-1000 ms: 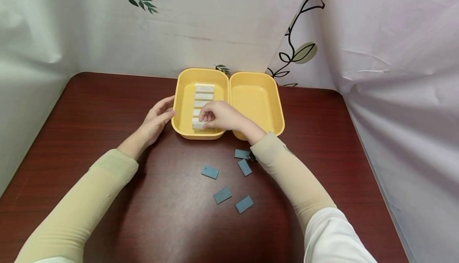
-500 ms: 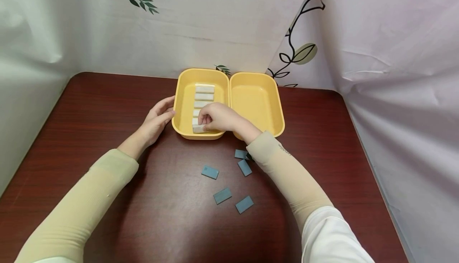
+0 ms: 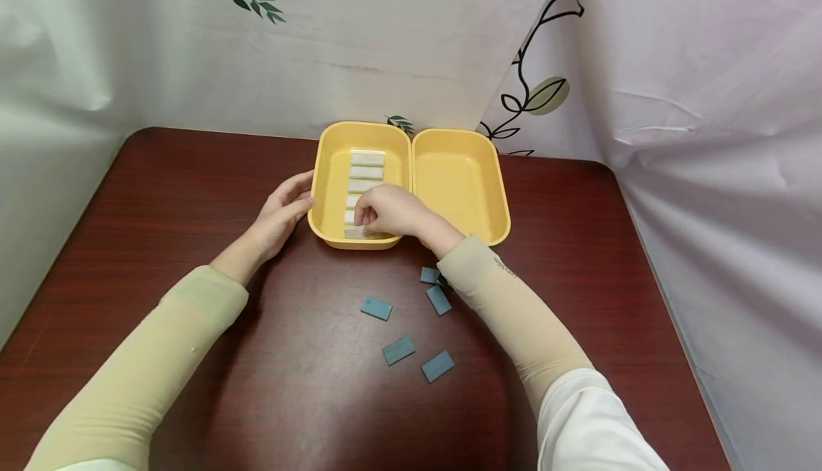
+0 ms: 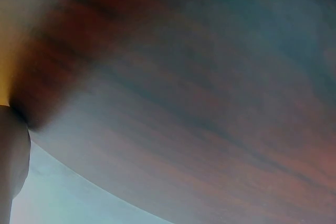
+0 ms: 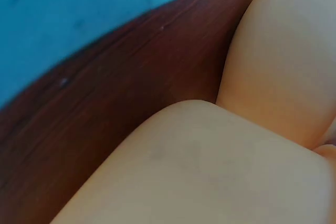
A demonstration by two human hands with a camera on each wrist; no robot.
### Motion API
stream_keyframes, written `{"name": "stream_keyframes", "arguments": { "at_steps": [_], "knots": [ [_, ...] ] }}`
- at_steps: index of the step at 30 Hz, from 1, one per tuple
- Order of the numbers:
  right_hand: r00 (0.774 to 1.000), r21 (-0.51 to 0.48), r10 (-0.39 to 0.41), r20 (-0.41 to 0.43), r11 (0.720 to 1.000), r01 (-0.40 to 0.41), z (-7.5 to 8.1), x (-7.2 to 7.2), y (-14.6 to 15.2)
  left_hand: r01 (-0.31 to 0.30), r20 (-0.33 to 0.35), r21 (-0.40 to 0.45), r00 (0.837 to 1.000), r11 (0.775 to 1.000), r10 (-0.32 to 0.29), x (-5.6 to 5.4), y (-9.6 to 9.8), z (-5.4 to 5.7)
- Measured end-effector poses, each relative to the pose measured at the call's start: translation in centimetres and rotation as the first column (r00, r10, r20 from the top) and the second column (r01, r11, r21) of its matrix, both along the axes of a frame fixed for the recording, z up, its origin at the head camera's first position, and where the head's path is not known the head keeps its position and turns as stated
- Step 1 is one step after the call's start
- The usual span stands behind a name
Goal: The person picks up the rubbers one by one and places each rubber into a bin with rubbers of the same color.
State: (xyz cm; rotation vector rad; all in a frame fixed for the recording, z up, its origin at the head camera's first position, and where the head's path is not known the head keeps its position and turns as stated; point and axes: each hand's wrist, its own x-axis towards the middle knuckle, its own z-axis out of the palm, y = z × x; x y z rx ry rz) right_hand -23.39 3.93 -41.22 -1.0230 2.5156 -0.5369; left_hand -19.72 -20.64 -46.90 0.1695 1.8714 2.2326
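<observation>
A yellow two-part box (image 3: 327, 225) lies open at the back of the table, its two trays side by side. Down the left tray runs a row of several white rectangular tiles (image 3: 367, 172). My right hand (image 3: 392, 210) reaches over that tray's right rim. Its thumb and curled forefinger pinch the nearest white tile (image 3: 352, 232), low at the front of the row. Outside the left wall, my left hand (image 3: 282, 207) rests its relaxed fingers against the box. The left wrist view catches only one finger (image 4: 13, 156) at its left edge.
Several blue-grey tiles (image 3: 376, 307) lie scattered on the dark red table (image 3: 308, 385) in front of the box. The right tray (image 3: 459, 185) holds nothing. Behind stands a pale curtain (image 3: 321, 50). A blue tile (image 5: 79, 19) shows large in the right wrist view.
My right hand has moved slightly toward the front of the left tray, bringing the nearest white tile down to the row's front end. My left hand keeps its place.
</observation>
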Motion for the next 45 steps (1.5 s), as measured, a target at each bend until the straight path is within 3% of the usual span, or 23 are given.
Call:
{"name": "stream_keyframes", "arguments": {
  "at_steps": [24,45],
  "knots": [
    [0.999,0.029,-0.040,0.024,0.999,0.039,0.08,0.25,-0.30,-0.009,0.015,0.004,1.000,1.000,0.009,-0.07,-0.07,-0.05],
    [1.000,0.040,-0.015,0.009,0.999,0.015,-0.03,0.18,-0.17,-0.019,0.015,0.010,1.000,1.000,0.019,-0.04,0.06,-0.18]
  ]
}}
